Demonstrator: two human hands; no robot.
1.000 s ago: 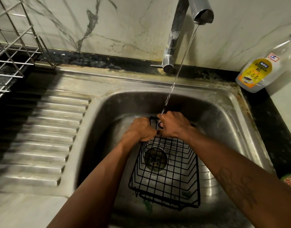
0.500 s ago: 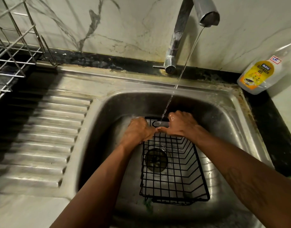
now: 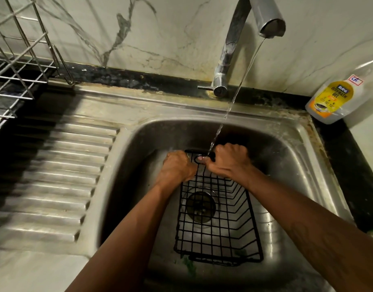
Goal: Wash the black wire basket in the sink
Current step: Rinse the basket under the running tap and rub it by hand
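Left hand (image 3: 177, 168) and right hand (image 3: 229, 161) both grip the far rim of the black wire basket (image 3: 219, 228) in the sink (image 3: 307, 165). Basket now straighter than a second ago, water stream (image 3: 229, 108) hitting its handle.

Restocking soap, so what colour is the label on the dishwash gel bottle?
Yellow, orange at the bottom, on the clear plastic bottle; head view.

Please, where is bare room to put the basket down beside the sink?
The ribbed drainboard is bare, between the wire rack and the sink bowl. Crowded: the bowl, holding the basket, left hand and right hand; dishwash bottle at the back right.
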